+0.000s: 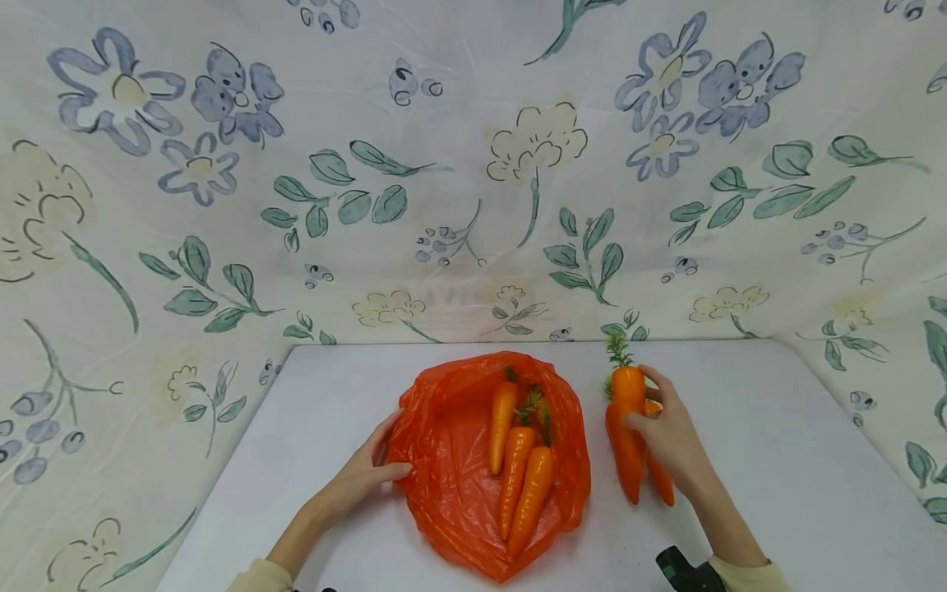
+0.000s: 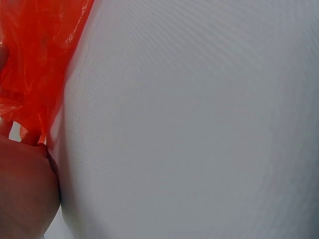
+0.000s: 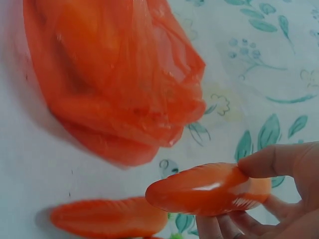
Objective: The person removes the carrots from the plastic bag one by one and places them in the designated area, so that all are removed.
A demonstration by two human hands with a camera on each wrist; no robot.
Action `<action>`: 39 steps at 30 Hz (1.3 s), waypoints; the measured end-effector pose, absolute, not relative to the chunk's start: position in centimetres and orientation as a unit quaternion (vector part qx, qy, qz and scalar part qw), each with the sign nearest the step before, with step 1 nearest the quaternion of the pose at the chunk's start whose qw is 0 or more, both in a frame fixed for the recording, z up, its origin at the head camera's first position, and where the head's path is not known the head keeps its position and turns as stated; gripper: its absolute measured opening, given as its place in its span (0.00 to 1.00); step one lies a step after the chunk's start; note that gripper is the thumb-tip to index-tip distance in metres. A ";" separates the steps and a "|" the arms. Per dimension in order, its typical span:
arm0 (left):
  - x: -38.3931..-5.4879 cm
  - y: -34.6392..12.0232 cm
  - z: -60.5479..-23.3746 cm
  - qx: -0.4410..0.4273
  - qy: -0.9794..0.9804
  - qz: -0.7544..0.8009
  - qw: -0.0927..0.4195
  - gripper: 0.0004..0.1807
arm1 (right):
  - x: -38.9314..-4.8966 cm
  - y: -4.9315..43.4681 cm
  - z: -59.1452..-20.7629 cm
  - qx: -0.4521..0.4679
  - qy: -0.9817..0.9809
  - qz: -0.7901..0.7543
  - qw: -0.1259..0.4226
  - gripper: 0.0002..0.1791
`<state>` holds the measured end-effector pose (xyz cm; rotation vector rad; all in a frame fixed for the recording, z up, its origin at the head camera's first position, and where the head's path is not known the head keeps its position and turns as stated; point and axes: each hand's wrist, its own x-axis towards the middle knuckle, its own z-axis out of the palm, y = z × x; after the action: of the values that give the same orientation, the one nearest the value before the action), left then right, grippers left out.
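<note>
A red plastic bag (image 1: 444, 493) lies with its mouth wide, three orange carrots (image 1: 519, 469) with green tops inside it. My left hand (image 1: 362, 473) grips the bag's left rim; in the left wrist view its fingers are partly hidden by the red plastic (image 2: 37, 55). To the right of the bag, my right hand (image 1: 675, 436) holds a carrot (image 3: 209, 189) between thumb and fingers, its leafy top pointing away from me. Beneath that carrot, two more carrots (image 1: 661, 477) lie side by side on the white table.
The white table (image 1: 777, 460) ends at a wall of flower-printed cloth (image 1: 473, 164) at the back and sides. A dark device (image 1: 688, 570) is strapped at the right wrist, near the front edge.
</note>
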<state>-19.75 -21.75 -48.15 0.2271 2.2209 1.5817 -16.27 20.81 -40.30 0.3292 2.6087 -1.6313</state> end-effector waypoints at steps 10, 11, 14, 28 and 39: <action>-19.7 -21.6 -48.1 0.074 0.797 0.565 0.202 0.49 | -16.0 22.7 -40.6 0.109 0.860 -0.499 0.010 0.44; -19.7 -21.7 -48.1 0.075 0.797 0.564 0.203 0.49 | -16.0 22.8 -40.6 0.109 0.861 -0.497 0.008 0.43; -19.7 -21.7 -48.1 0.073 0.796 0.566 0.203 0.49 | -15.9 23.2 -40.7 0.109 0.864 -0.491 0.005 0.43; -19.7 -21.6 -48.0 0.069 0.790 0.573 0.206 0.49 | -15.6 25.7 -41.6 0.133 0.871 -0.473 0.001 0.44; -19.7 -21.6 -48.1 0.070 0.791 0.572 0.204 0.49 | -15.4 26.9 -42.4 0.149 0.871 -0.467 0.018 0.42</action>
<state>-19.72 -21.56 -48.08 0.1950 2.2062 1.5958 -15.41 26.86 -42.35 0.4624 2.7058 -1.4519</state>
